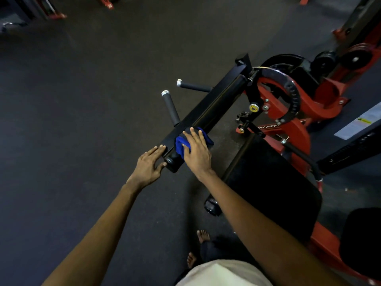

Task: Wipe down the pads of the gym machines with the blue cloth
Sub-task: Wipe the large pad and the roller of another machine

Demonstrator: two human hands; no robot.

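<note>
The blue cloth [181, 144] is a deep, saturated blue, bunched into a soft crumpled wad with folds spilling out on both sides of the hand that covers it. It lies just below the middle of the frame, on the near end of a long black roller pad [214, 104]. The pad is a smooth, dark cylinder with a thin pale seam along its length, and it runs diagonally from lower left to upper right. The right hand [196, 152] lies flat on the cloth, fingers straight and slightly spread, pressing it to the pad rather than curling round it. The left hand [149, 165], just to the left, is also flat and holds nothing, its straight fingertips and thumb touching the pad's rounded end cap. Two black handles [172, 107] with silver tips stick out from the pad's far side toward the upper left. At its upper-right end the pad joins a red machine frame [296, 129] with a curved black plate [292, 93] pierced by holes and a yellow knob [254, 108]. A broad black seat pad [268, 182] fills the lower right. Dark rubber floor [82, 100] spreads across the left, and bare feet [203, 236] and a pale shirt [224, 273] show at the bottom edge.
</note>
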